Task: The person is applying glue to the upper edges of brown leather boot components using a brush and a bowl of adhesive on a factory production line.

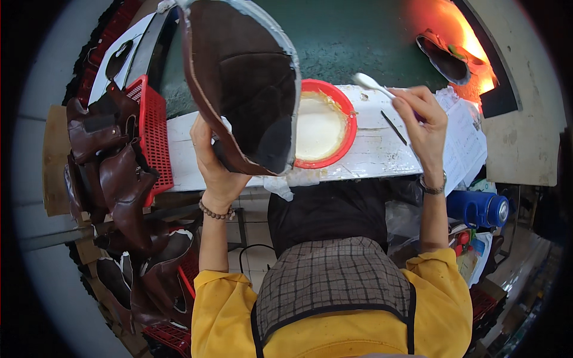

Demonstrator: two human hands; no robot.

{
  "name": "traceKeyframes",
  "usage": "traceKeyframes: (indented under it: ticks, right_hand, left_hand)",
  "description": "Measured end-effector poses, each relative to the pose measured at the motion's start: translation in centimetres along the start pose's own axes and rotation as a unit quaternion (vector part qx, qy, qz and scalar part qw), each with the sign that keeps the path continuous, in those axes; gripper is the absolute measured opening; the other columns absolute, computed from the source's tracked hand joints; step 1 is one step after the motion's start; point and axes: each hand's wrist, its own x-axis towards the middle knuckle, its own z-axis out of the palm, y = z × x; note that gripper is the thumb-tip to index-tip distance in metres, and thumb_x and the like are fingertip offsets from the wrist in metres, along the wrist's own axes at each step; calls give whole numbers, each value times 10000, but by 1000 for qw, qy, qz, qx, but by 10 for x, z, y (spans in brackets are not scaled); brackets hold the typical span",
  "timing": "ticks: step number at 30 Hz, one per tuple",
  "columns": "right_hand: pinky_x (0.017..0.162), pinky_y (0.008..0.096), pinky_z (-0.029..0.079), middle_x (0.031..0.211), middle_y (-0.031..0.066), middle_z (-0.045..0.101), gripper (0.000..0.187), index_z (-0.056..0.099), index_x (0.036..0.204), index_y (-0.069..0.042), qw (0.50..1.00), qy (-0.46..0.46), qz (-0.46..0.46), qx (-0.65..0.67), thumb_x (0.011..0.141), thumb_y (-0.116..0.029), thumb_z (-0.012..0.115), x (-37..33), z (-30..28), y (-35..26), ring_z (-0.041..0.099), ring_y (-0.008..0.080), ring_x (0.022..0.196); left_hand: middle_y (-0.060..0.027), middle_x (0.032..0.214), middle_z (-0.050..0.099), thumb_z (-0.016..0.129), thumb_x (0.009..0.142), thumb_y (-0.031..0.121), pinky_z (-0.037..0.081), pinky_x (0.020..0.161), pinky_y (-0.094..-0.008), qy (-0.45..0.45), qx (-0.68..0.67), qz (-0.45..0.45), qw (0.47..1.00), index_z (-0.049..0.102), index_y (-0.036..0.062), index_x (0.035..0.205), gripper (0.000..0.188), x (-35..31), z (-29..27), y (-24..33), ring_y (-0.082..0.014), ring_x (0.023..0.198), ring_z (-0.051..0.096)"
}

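Observation:
My left hand [218, 179] is closed on the lower left edge of a brown leather boot upper [248, 77], raised above the bench. Its dark lining faces me, and a pale, whitish band runs along the rim. My right hand [427, 122] pinches a small brush with a white head [371, 82], much like a toothbrush, pointing up and left. The brush is apart from the upper. Between the two, a round red bowl [351, 122] holds a cream-coloured paste, partly hidden behind the upper.
A white board [382, 152] fronts the green work surface [346, 42]. A thin dark stick [393, 127] lies right of the bowl. Another upper [444, 59] sits beside an orange glow. Brown uppers [113, 173] pile by a red basket [156, 143]. A blue bottle [477, 209] stands at right.

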Motion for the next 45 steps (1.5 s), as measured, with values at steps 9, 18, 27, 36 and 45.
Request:
traceKeyframes:
  ticks: [9, 18, 27, 36, 45]
  right_hand:
    - [591, 245, 450, 881, 47, 650, 241, 808, 1085, -50, 988, -5, -137, 69, 847, -18, 817, 27, 36, -28, 597, 105, 722]
    - [599, 257, 506, 859, 55, 671, 180, 809, 1019, -34, 983, -113, -107, 99, 839, -32, 821, -22, 35, -49, 650, 127, 705]
    - [541, 287, 437, 802, 61, 677, 144, 807, 986, -27, 971, -159, 29, 177, 888, -131, 795, -27, 49, -47, 593, 134, 621]
    - [679, 433, 550, 837, 52, 648, 122, 734, 775, -102, 882, -248, -143, -375, 828, -208, 763, -6, 93, 19, 690, 255, 844]
    - [593, 274, 459, 826, 45, 687, 144, 809, 959, -56, 977, -119, -80, 160, 819, -89, 828, 38, 53, -24, 602, 133, 664]
  left_hand:
    - [-234, 1464, 484, 913, 721, 120, 414, 1084, -486, 23, -13, 6, 1000, 308, 8, 1534, 1019, 4, 16, 15, -406, 1314, 514]
    - [-230, 1504, 431, 885, 745, 66, 401, 1083, -503, 151, -28, 136, 979, 286, 193, 1583, 1037, 0, 34, -19, -410, 1337, 488]
    - [-278, 1481, 483, 797, 748, -18, 451, 1060, -494, 57, 121, 119, 984, 420, 49, 1483, 829, 23, 14, -13, -458, 1308, 528]
    - [-114, 1274, 684, 917, 666, 68, 517, 1028, -404, -111, -377, -319, 863, 587, -20, 1365, 778, -77, -129, -86, -265, 1128, 671]
    - [-146, 1414, 598, 885, 722, 148, 453, 1113, -448, -176, -528, -259, 789, 474, -15, 1483, 880, -92, -111, -84, -303, 1292, 585]
